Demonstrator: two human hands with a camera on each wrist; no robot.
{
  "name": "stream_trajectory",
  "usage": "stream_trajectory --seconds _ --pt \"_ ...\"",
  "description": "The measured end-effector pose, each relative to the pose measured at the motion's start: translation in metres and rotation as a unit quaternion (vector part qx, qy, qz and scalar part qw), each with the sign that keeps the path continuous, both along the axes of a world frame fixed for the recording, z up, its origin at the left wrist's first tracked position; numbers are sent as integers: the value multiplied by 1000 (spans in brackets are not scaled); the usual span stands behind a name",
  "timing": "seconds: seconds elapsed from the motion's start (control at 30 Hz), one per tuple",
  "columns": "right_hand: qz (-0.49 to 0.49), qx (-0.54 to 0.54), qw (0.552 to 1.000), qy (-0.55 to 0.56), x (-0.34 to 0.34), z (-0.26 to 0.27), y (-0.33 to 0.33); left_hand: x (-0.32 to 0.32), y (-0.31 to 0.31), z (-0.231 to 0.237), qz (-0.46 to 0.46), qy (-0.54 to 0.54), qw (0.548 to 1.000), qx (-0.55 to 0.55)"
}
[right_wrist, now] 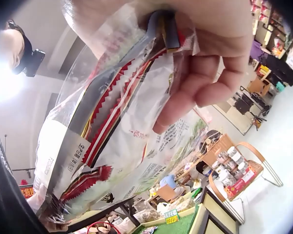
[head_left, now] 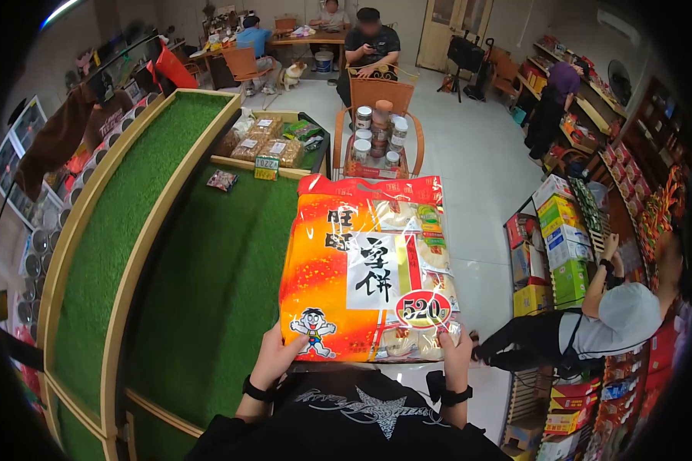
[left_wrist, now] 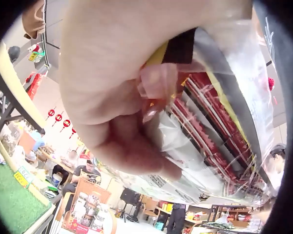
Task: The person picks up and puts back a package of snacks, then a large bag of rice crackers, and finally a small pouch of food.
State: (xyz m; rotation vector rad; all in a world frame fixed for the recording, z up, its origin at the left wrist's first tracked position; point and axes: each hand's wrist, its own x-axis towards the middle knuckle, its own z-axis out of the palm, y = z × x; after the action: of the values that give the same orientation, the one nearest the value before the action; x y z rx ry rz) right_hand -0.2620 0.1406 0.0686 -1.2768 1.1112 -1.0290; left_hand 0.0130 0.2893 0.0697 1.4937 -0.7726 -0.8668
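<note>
Held up in front of the chest is a large, shiny orange and red bag of rice crackers (head_left: 365,269), printed "520" at its lower right. My left hand (head_left: 278,357) grips its lower left corner, with the thumb on the front face. At the lower right corner my right hand (head_left: 457,357) holds it the same way. The left wrist view has the left hand's curled fingers (left_wrist: 141,158) against the clear plastic, with red-edged inner packets behind it. Gathered plastic lies under the right hand's fingers (right_wrist: 205,90) in the right wrist view.
To the left stands a display bin lined with green turf (head_left: 207,307), holding a small packet (head_left: 222,180). Bagged goods (head_left: 265,142) fill its far compartment. Ahead, a chair (head_left: 415,146) bears several jars. A person in grey (head_left: 623,323) leans by the right-hand shelves.
</note>
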Motion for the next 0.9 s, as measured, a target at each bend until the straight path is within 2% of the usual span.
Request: stream_trajectory --seconds 0.23,0.33,0.4,0.53,0.7,0.8,0.9 --pt "-5 7 1000 -30 37 -10 -48 39 -48 12 -9 2 1000 22" --pt "32 1 999 -29 44 -16 -78 40 -68 8 6 -9 999 32" --pt "50 39 997 -50 52 -16 -107 41 -88 1 35 21 999 27" --pt "77 32 996 -24 68 -21 -175 48 -138 -4 75 21 996 32" --pt "119 10 993 -26 82 -3 -264 49 -211 14 107 9 994 12" --pt "134 -33 990 -12 82 3 -321 43 -259 14 118 37 992 -14" --pt "143 -36 989 -8 81 6 -366 40 -296 12 123 20 992 -11"
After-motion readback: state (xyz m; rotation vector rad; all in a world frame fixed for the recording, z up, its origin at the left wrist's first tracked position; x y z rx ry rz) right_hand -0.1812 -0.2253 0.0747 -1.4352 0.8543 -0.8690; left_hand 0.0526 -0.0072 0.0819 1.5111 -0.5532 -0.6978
